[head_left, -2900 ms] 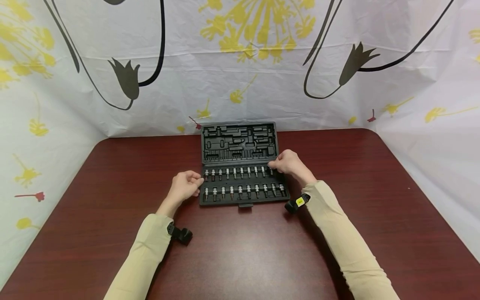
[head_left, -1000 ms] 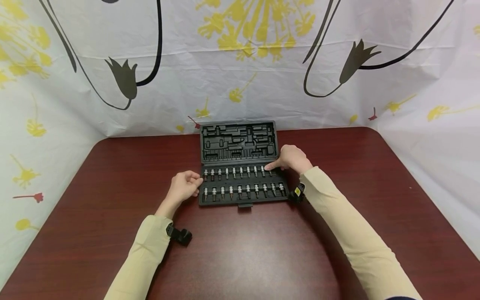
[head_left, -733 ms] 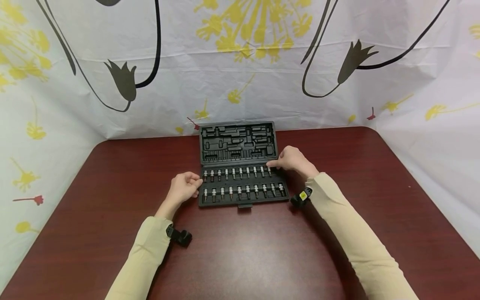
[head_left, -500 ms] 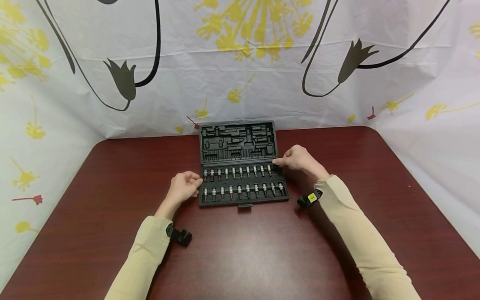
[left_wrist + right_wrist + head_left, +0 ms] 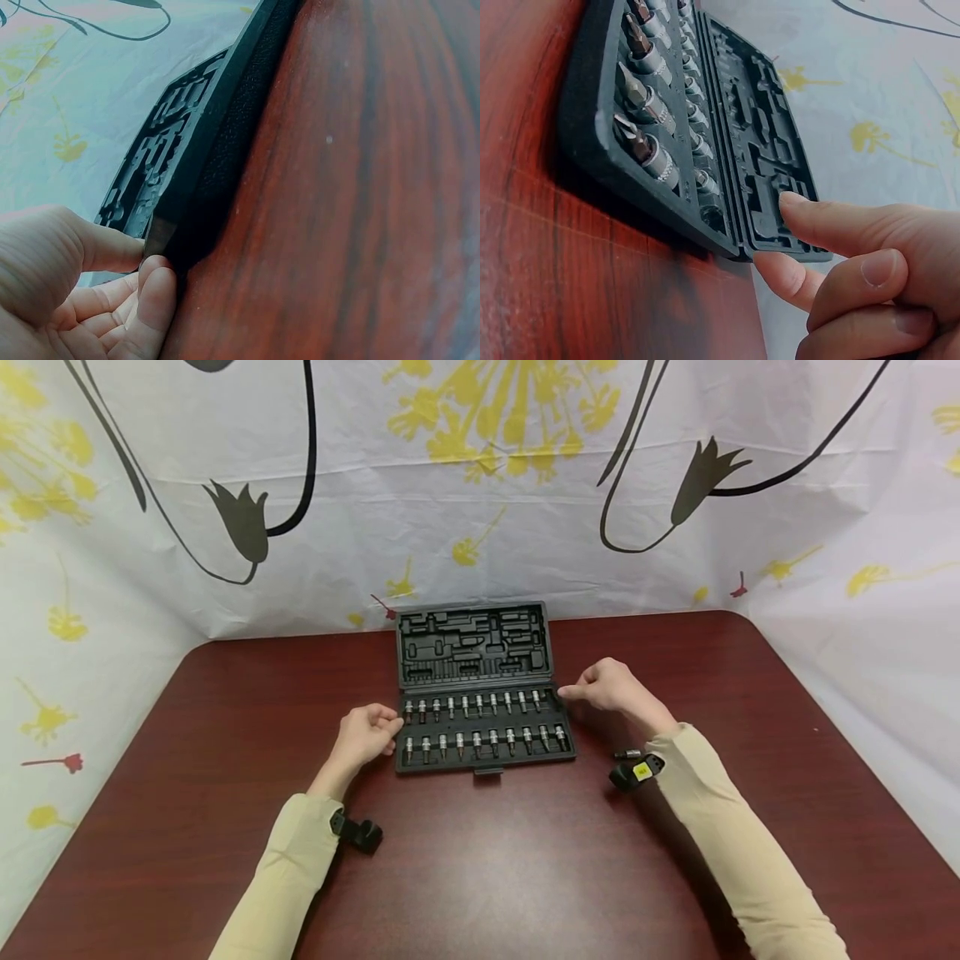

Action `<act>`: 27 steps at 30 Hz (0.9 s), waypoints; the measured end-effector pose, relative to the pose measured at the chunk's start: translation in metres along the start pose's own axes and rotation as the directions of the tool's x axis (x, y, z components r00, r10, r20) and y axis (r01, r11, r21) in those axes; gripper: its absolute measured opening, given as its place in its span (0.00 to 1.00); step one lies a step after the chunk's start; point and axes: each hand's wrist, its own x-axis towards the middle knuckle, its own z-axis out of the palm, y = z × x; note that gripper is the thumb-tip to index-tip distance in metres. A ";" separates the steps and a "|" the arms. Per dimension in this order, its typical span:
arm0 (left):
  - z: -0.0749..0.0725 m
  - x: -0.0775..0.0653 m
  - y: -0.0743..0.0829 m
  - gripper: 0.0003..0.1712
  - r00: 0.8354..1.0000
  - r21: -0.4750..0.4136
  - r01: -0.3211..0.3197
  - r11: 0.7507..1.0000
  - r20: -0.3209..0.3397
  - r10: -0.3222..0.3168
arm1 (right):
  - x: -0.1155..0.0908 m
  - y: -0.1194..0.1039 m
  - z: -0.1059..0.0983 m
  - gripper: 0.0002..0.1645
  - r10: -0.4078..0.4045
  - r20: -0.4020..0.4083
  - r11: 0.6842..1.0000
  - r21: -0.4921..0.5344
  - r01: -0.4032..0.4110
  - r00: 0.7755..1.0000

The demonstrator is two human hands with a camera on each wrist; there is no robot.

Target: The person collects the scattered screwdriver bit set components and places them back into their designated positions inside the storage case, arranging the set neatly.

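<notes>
A black plastic socket case [image 5: 487,768] lies unfolded on the table, with two rows of silver bit sockets [image 5: 493,702] in its near half. At the right end of the back row is a vacant slot [image 5: 713,218]. My left hand [image 5: 365,732] pinches the case's left edge between thumb and fingers. Beside the right edge hovers my right hand [image 5: 609,685], its thumb and index finger apart with nothing between them. The other fingers are loosely bent. One loose bit socket [image 5: 628,754] lies on the table beside the right wrist, partly hidden by the wrist camera.
The case's lid [image 5: 474,643] stands raised behind, showing moulded recesses. A dark red wooden table [image 5: 480,868] carries everything. A patterned white cloth [image 5: 495,527] hangs behind the table. Each wrist wears a small black camera [image 5: 367,836].
From the right end of the back row, my right hand has drawn back rightward past the case's edge. The loose bit socket has come into view. My left hand stays put.
</notes>
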 end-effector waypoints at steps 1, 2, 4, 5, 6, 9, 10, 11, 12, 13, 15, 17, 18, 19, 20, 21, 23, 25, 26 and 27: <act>0.000 0.000 0.000 0.10 1.000 -0.002 0.001 1.000 -0.001 -0.001 | -0.001 0.001 -0.001 0.24 -0.001 -0.004 1.000 0.000 0.001 1.000; 0.000 0.000 0.000 0.10 1.000 -0.003 0.002 1.000 -0.001 -0.002 | -0.003 0.002 -0.002 0.24 -0.001 -0.006 1.000 0.004 0.001 1.000; 0.000 0.000 0.000 0.10 1.000 -0.001 0.003 1.000 0.001 -0.003 | -0.006 0.004 -0.004 0.24 -0.001 -0.015 1.000 0.005 0.001 1.000; 0.001 0.000 0.000 0.10 1.000 0.001 0.005 1.000 0.000 -0.005 | -0.008 0.005 -0.005 0.24 0.001 -0.015 1.000 0.008 -0.001 1.000; 0.001 0.000 0.000 0.10 1.000 0.003 0.006 1.000 0.000 -0.006 | -0.009 0.007 -0.006 0.24 0.002 -0.014 1.000 0.009 -0.002 1.000; 0.001 0.000 0.000 0.10 1.000 0.009 0.008 1.000 -0.001 -0.008 | -0.014 0.011 -0.009 0.24 -0.004 -0.017 1.000 -0.004 0.004 1.000; 0.001 0.000 0.000 0.10 1.000 0.009 0.007 1.000 -0.002 -0.007 | -0.015 0.012 -0.009 0.24 -0.006 -0.016 1.000 -0.009 0.006 1.000; 0.001 0.000 0.000 0.10 1.000 0.008 0.006 1.000 -0.004 -0.006 | -0.017 0.013 -0.010 0.24 -0.007 -0.014 1.000 -0.012 0.006 1.000; 0.001 0.000 0.000 0.10 1.000 0.008 0.004 1.000 -0.005 -0.004 | -0.018 0.015 -0.011 0.24 -0.007 -0.011 1.000 -0.015 0.007 1.000; 0.001 0.000 -0.001 0.10 1.000 0.006 0.003 1.000 -0.005 -0.003 | -0.020 0.016 -0.011 0.24 -0.010 -0.009 1.000 -0.015 0.010 1.000; 0.001 0.000 -0.001 0.10 1.000 0.005 0.001 1.000 -0.006 -0.001 | -0.023 0.019 -0.012 0.23 -0.014 -0.007 1.000 -0.023 0.014 1.000; 0.001 0.000 -0.001 0.11 1.000 0.005 0.000 1.000 -0.007 0.000 | -0.026 0.021 -0.012 0.22 -0.020 -0.009 0.999 -0.033 0.019 1.000; 0.001 0.000 -0.001 0.11 1.000 0.005 0.001 1.000 -0.007 -0.001 | -0.028 0.022 -0.013 0.21 -0.023 -0.011 0.999 -0.039 0.023 1.000; 0.001 0.000 -0.001 0.11 1.000 0.004 0.001 1.000 -0.007 -0.001 | -0.029 0.023 -0.013 0.21 -0.024 -0.016 0.999 -0.045 0.024 1.000; 0.001 0.000 -0.001 0.11 1.000 0.005 0.001 1.000 -0.007 0.000 | -0.031 0.024 -0.013 0.21 -0.026 -0.020 0.998 -0.053 0.025 0.999; 0.001 0.000 -0.001 0.11 1.000 0.004 0.000 1.000 -0.007 0.000 | -0.032 0.025 -0.013 0.21 -0.026 -0.022 0.998 -0.057 0.025 0.999; 0.001 0.000 -0.001 0.11 1.000 0.001 -0.001 1.000 -0.007 0.001 | -0.035 0.027 -0.014 0.21 -0.032 -0.025 0.997 -0.067 0.030 0.999; 0.001 0.000 -0.001 0.10 1.000 -0.001 -0.002 1.000 -0.007 0.002 | -0.037 0.029 -0.014 0.22 -0.031 -0.027 0.997 -0.072 0.029 0.999; 0.001 0.000 -0.001 0.10 1.000 -0.002 -0.002 1.000 -0.008 0.002 | -0.038 0.030 -0.015 0.22 -0.032 -0.023 0.997 -0.077 0.030 0.999; 0.001 0.000 -0.001 0.10 1.000 -0.002 -0.002 1.000 -0.009 0.002 | -0.039 0.031 -0.015 0.23 -0.032 -0.020 0.996 -0.080 0.030 0.999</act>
